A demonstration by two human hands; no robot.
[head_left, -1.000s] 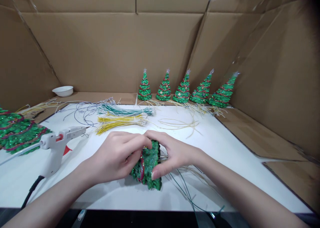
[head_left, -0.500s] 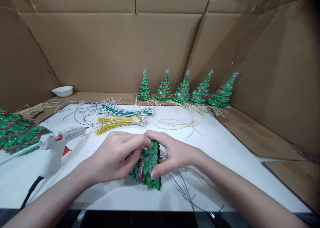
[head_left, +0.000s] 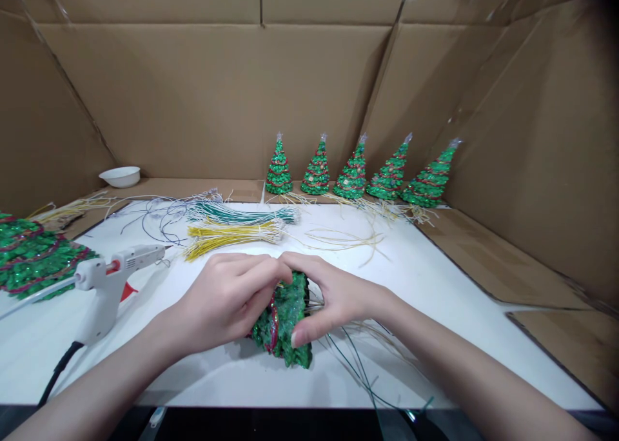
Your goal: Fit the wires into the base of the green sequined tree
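A small green glittery tree with red trim (head_left: 285, 322) lies on its side on the white board (head_left: 435, 286), in front of me. My left hand (head_left: 225, 302) curls over its left side, fingertips at the top edge. My right hand (head_left: 333, 296) grips its right side, thumb pressed on the front. Thin green and pale wires (head_left: 355, 363) trail from the tree toward the near edge. Most of the tree is hidden under my hands.
A white glue gun (head_left: 109, 280) stands left of my hands. Bundles of yellow wires (head_left: 232, 233) and green wires (head_left: 236, 214) lie behind. Several finished small trees (head_left: 355, 173) line the cardboard back wall. A white bowl (head_left: 120, 176) sits far left; larger green trees (head_left: 29, 254) lie at the left edge.
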